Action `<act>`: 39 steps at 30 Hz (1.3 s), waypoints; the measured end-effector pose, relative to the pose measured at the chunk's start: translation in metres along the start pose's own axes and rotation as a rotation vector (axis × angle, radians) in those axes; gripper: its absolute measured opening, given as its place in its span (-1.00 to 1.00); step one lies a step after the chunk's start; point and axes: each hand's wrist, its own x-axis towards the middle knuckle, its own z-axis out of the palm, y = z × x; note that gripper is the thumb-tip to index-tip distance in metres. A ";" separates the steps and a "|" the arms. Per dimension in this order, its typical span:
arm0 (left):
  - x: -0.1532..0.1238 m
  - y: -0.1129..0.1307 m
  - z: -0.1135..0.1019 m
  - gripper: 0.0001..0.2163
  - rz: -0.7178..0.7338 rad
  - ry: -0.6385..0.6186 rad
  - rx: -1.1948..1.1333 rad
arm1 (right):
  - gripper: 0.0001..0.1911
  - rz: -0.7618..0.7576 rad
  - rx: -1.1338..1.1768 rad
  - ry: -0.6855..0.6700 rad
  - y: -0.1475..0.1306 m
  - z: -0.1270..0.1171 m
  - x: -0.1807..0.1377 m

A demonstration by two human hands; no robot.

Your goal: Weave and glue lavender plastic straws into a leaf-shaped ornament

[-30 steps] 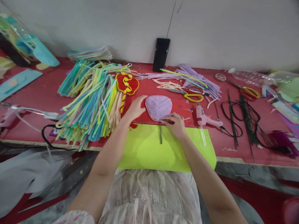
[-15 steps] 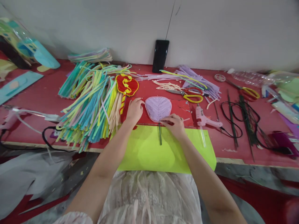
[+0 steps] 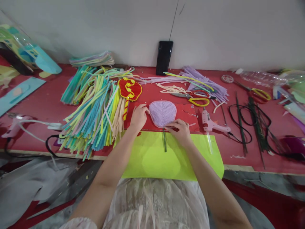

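Observation:
A lilac leaf-shaped piece (image 3: 162,112) made of strips lies on a red foam sheet (image 3: 188,114), with a dark stem (image 3: 164,142) running down from it onto a lime-green sheet (image 3: 154,159). My left hand (image 3: 138,116) rests on the red sheet, its curled fingertips touching the leaf's left edge. Fingers of my right hand (image 3: 180,129) are bent and pressed on the leaf's lower right edge near the stem. Neither hand lifts anything.
A big pile of coloured foam strips (image 3: 95,111) lies left, with a red and yellow ornament (image 3: 129,88) on it. Scissors (image 3: 195,97), a pink glue gun (image 3: 212,124), purple strips (image 3: 205,82), black wires (image 3: 247,122) and a phone (image 3: 164,57) against the wall lie right and behind.
My left hand has slid right, from flat on the red sheet to curled against the leaf's left edge. My right hand has stayed at the lower right edge.

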 end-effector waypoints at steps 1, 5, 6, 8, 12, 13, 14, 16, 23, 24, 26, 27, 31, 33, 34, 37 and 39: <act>0.000 0.001 0.000 -0.69 -0.004 -0.008 0.006 | -0.81 -0.001 0.003 0.001 0.000 0.000 0.000; 0.000 0.002 0.000 -0.66 -0.008 0.029 0.052 | -0.81 0.000 0.010 0.001 0.002 0.001 0.000; 0.000 0.001 0.000 -0.64 -0.006 0.049 0.062 | -0.81 -0.001 0.008 0.005 0.002 0.002 0.000; 0.000 0.001 0.001 -0.61 0.004 0.075 0.065 | -0.81 -0.004 0.002 0.010 0.003 0.002 0.000; 0.002 0.000 0.003 -0.65 0.019 0.061 -0.003 | -0.78 -0.009 -0.018 0.017 0.002 0.002 0.000; 0.002 -0.001 0.004 -0.66 0.020 0.061 -0.016 | -0.77 -0.013 -0.021 0.020 0.001 0.002 0.000; 0.003 -0.001 0.005 -0.66 0.020 0.065 -0.023 | -0.76 -0.017 -0.024 0.021 0.001 0.002 0.000; 0.005 -0.003 0.006 -0.68 0.005 0.080 -0.022 | -0.74 -0.021 -0.025 0.020 0.001 0.001 0.000; 0.007 -0.005 0.009 -0.70 -0.042 0.074 0.032 | -0.74 -0.010 0.002 0.003 0.001 0.000 0.000; 0.007 -0.004 0.009 -0.70 -0.041 0.072 0.040 | -0.74 -0.009 0.006 0.003 0.000 0.000 0.000; 0.006 -0.003 0.008 -0.70 -0.036 0.071 0.050 | -0.73 -0.008 0.010 0.008 0.000 0.000 0.001; 0.005 -0.002 0.008 -0.70 -0.029 0.071 0.050 | -0.73 -0.007 0.010 0.010 0.000 0.000 0.001; 0.003 -0.002 0.009 -0.68 0.007 0.070 0.048 | -0.76 -0.010 0.011 0.008 0.001 0.001 0.001; 0.003 -0.003 0.009 -0.69 0.018 0.070 0.050 | -0.77 -0.013 0.008 0.009 0.002 0.001 0.001; 0.003 -0.003 0.010 -0.69 0.019 0.073 0.052 | -0.77 -0.013 0.007 0.009 0.003 0.002 0.001; 0.003 -0.002 0.010 -0.68 0.016 0.104 0.064 | -0.76 -0.012 0.005 0.005 0.003 0.002 0.001; 0.002 -0.001 0.009 -0.66 0.014 0.127 0.076 | -0.75 -0.014 0.003 0.007 0.003 0.002 0.001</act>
